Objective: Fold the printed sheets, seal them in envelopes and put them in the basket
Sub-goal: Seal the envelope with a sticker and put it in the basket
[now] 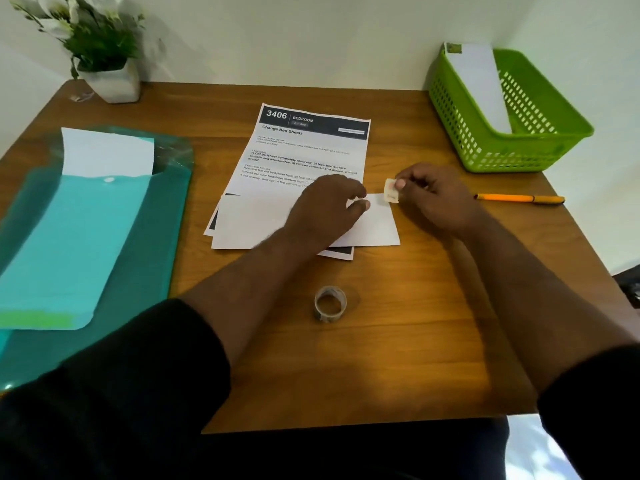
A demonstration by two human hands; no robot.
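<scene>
left hand [327, 206] is pressing the white envelope [375, 225] flat at worktop centre | right hand [427, 197] is pinching a small stamp [391, 191] at its 3 o'clock corner | envelope: light, thin, slippery, creasing easily; edges are best for gripping | basket [540, 150] is sitting at 2 o'clock

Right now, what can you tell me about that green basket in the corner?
The basket is bright green, plastic by its look, with walls pierced by rows of small slots and a smooth rolled rim. It stands upright on the table's far right corner, by the wall. One long white envelope leans inside, its top end sticking out over the far rim. Neither hand touches it.
</scene>
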